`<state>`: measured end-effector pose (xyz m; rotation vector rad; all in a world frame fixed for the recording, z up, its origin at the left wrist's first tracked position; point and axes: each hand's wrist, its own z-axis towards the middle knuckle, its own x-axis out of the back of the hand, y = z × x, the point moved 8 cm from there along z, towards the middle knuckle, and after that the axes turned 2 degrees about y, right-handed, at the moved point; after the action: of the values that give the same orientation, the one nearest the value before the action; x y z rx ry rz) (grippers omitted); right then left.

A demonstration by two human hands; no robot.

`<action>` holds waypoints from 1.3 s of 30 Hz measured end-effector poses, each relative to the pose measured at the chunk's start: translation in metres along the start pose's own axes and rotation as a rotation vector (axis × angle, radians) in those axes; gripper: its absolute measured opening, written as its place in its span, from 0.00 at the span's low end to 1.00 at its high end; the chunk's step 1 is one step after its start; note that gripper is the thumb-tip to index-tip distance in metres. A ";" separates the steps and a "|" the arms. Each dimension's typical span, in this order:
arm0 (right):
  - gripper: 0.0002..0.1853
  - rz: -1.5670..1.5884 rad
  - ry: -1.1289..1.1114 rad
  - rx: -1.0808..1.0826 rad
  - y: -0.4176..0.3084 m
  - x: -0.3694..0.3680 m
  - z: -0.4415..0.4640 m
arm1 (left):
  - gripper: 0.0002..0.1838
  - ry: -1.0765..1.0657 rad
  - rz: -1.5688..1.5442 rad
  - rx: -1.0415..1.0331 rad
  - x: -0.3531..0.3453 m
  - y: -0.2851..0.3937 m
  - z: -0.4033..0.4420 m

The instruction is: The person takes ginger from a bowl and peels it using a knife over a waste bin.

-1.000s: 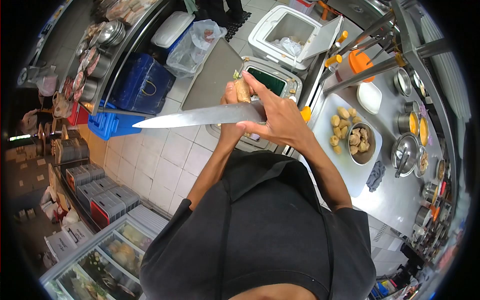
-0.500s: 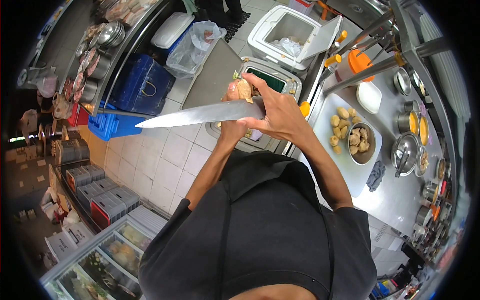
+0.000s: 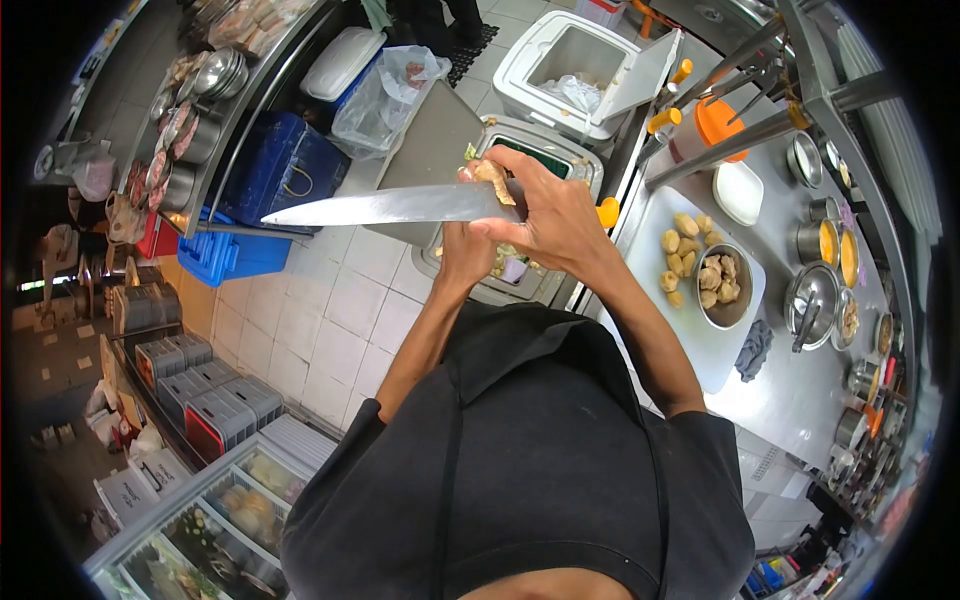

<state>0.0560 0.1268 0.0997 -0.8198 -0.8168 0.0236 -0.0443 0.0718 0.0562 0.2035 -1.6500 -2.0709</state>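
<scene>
The kitchen floor (image 3: 325, 330) around me was laid with pale square tiles. At the left, grey crates (image 3: 225, 408) stood beside a glass-topped case of food tubs, and above them metal bowls (image 3: 220, 72) sat on a steel shelf. A bright blue tub (image 3: 238, 258) stood under that shelf, and a clear plastic bag (image 3: 390, 105) hung open further right. Next came the long blade of my knife (image 3: 375, 207), lying almost level across the view, its tip pointing left. My left hand (image 3: 464, 258) was behind the blade, its fingers mostly hidden but curled around a light-brown piece of produce (image 3: 490, 178), which rested against the blade's far side above a grey bin (image 3: 588, 168) holding scraps. My right hand (image 3: 555, 215) was closed on the knife's handle end, with the thumb at the base of the blade. To the right, on the steel counter (image 3: 800, 400), a white cutting board (image 3: 700, 365) bore whole tubers (image 3: 671, 267) beside a metal bowl of brownish chunks, with a grey cloth (image 3: 753, 350) just beyond its edge.
</scene>
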 end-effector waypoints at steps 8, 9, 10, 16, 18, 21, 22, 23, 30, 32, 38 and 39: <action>0.34 -0.098 -0.007 -0.035 0.004 0.006 0.006 | 0.24 -0.027 -0.058 0.059 -0.006 -0.032 -0.003; 0.34 -0.049 -0.040 -0.084 0.003 0.009 0.009 | 0.25 0.000 -0.165 0.113 -0.007 -0.027 -0.001; 0.33 0.000 -0.073 -0.132 0.005 0.009 0.010 | 0.24 0.027 -0.344 0.275 -0.009 -0.031 -0.002; 0.46 0.262 -0.128 -0.521 0.050 0.008 0.009 | 0.23 -0.049 -0.809 0.381 -0.012 -0.023 0.007; 0.45 0.275 -0.124 -0.590 0.065 0.002 0.004 | 0.23 -0.079 -0.902 0.379 -0.015 -0.032 0.006; 0.43 0.087 -0.024 -0.566 0.062 0.007 0.002 | 0.22 -0.064 -1.053 0.455 -0.018 -0.041 0.005; 0.43 0.087 -0.025 -0.566 0.064 0.006 0.001 | 0.22 -0.063 -1.053 0.455 -0.018 -0.040 0.005; 0.42 0.041 -0.048 -0.526 0.066 0.005 0.002 | 0.21 -0.043 -1.045 0.483 -0.018 -0.041 0.004; 0.31 0.029 -0.059 -0.421 0.073 -0.002 0.001 | 0.19 0.054 -1.078 0.676 -0.023 -0.061 -0.005; 0.31 0.076 -0.068 -0.414 0.078 -0.005 -0.001 | 0.19 0.054 -1.075 0.689 -0.023 -0.064 -0.007; 0.29 0.093 -0.105 -0.488 0.068 -0.001 -0.001 | 0.20 0.042 -1.058 0.740 -0.028 -0.072 -0.014; 0.28 -0.012 -0.056 -0.412 0.065 0.002 0.000 | 0.21 0.043 -1.063 0.739 -0.028 -0.072 -0.015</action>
<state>0.0758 0.1731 0.0583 -1.2065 -0.8939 -0.1374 -0.0332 0.0828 -0.0213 1.6442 -2.5247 -1.8523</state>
